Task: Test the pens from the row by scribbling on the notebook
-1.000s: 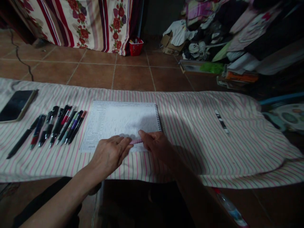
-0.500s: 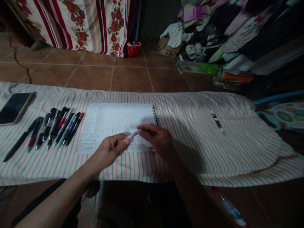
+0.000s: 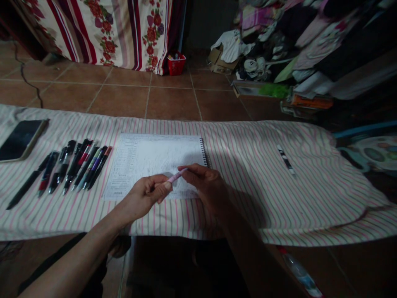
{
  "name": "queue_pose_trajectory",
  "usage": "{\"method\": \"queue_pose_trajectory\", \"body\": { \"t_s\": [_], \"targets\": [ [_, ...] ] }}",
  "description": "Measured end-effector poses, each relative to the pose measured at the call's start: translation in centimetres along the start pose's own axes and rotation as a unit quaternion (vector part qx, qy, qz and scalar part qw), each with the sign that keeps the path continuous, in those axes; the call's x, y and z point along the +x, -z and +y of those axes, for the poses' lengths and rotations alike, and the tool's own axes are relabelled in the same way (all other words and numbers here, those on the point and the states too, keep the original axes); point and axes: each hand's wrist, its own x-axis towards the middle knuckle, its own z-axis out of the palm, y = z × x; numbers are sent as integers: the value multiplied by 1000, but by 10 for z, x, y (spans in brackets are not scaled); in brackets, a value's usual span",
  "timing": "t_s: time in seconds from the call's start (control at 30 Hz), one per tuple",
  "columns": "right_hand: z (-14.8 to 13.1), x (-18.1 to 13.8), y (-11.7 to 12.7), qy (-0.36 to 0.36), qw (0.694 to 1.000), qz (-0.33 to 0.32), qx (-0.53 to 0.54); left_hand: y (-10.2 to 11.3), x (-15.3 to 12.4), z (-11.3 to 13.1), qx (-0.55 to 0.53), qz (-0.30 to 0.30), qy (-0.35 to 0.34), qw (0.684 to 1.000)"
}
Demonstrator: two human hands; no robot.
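Left hand is closed around the near end of a pink pen, thumb on top, with the barrel slanting up and to the right over the lower part of a spiral notebook. Right hand is half curled, its fingertips at the pen's far end (whether they pinch it or only touch it, this view does not settle). Both hands hover close over the page, which lies flat with its wire binding on the right; the print and marks on it are too faint to read.

Only the pink pen is in the hands. A tight row of pens lies slanted side by side left of the notebook, and a black-and-white pen lies alone well to the right. A phone sits at the far left, all of it on a pink-and-green striped cloth. Beyond lies a tile floor, with a small red basket against floral striped fabric and a heap of clothes to the right.
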Motion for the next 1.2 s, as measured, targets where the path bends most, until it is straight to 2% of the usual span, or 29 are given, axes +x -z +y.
{"method": "queue_pose_trajectory", "body": {
  "t_s": [0.1, 0.2, 0.27, 0.33, 0.43, 0.5, 0.6, 0.8, 0.9, 1.0, 1.1, 1.2],
  "targets": [
    [0, -2, -6, -13, 1000, 25, 11, -1, -1, -3, 39, 30, -13, 999],
    [0, -4, -11, -1, 998, 65, -22, 0, -2, -6, 157, 68, -43, 984],
    [1, -5, -12, 14, 995, 79, -55, 1, -3, -6, 268, 97, -90, 954],
    [3, -5, -13, 33, 992, 82, -92, 2, -3, -7, 369, 122, -144, 910],
    [5, -3, -14, 62, 979, 88, -172, 2, -2, -8, 463, 141, -195, 853],
    [5, -2, -14, 79, 967, 76, -228, 3, -2, -9, 484, 142, -212, 837],
    [5, -1, -12, 97, 959, 44, -263, 4, -2, -9, 493, 128, -220, 832],
    [8, 0, -11, 34, 973, -2, -228, 5, -2, -9, 506, 118, -256, 815],
    [9, 1, -12, -7, 976, 3, -219, 5, -2, -9, 498, 114, -249, 823],
    [9, 3, -8, -13, 973, -16, -229, 6, -2, -8, 450, 98, -199, 865],
    [7, 4, 2, 70, 972, -16, -226, 8, -2, -5, 350, 76, -108, 928],
    [3, 5, 11, 186, 952, -13, -241, 10, -1, -6, 252, 52, -44, 965]
  ]
}}
